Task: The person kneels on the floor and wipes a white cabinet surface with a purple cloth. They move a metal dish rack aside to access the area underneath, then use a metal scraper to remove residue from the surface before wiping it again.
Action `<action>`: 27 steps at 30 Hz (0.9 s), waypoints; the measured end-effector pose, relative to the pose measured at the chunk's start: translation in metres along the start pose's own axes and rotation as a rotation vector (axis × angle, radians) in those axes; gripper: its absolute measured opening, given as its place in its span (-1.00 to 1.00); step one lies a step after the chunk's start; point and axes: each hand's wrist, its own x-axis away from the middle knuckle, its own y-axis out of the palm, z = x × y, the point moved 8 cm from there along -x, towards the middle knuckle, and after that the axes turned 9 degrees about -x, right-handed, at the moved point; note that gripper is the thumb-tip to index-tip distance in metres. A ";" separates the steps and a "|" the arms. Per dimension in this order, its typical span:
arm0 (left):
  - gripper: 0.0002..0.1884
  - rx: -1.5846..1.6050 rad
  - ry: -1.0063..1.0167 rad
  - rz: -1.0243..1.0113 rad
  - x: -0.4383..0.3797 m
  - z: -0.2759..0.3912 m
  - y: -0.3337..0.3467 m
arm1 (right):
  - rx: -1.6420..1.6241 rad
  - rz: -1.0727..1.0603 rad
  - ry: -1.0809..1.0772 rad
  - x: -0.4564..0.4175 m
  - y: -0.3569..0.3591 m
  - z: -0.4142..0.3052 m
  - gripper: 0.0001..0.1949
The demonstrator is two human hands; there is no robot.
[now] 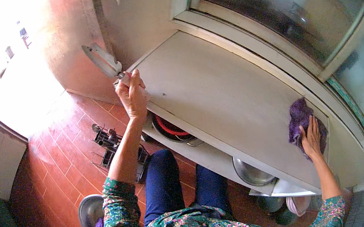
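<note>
My left hand (132, 93) grips the handle of a metal peeler (103, 61) with a broad slotted blade. The blade points up and away, over the left end of a pale shelf top (213, 83). At the shelf's right end, my right hand (311, 137) presses a crumpled purple cloth (298, 116) against the surface. Its fingers lie extended over the cloth, and part of the cloth is hidden beneath them.
Behind the shelf is a framed glass window (281, 14). Below are a red-rimmed pan (170, 130) and a metal bowl (254, 170). A dark rack (110, 147) and a metal basin (90, 210) holding purple cloth (98, 226) stand on the red tiled floor (58, 170). A bright doorway opens at left.
</note>
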 end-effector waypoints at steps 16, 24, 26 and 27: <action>-0.68 -0.079 0.037 -0.022 0.006 0.007 0.005 | -0.263 -0.095 -0.771 -0.152 0.076 -0.406 -0.22; -0.64 -0.021 0.035 0.023 0.007 -0.001 0.004 | -0.297 -0.197 -0.602 -0.226 0.116 -0.522 -0.14; -0.64 -0.029 0.031 0.023 0.006 0.000 0.007 | -0.342 -0.139 -0.627 -0.211 0.104 -0.543 -0.19; -0.64 -0.029 0.033 0.028 0.006 0.001 0.007 | -0.329 -0.163 -0.605 -0.202 0.101 -0.547 -0.22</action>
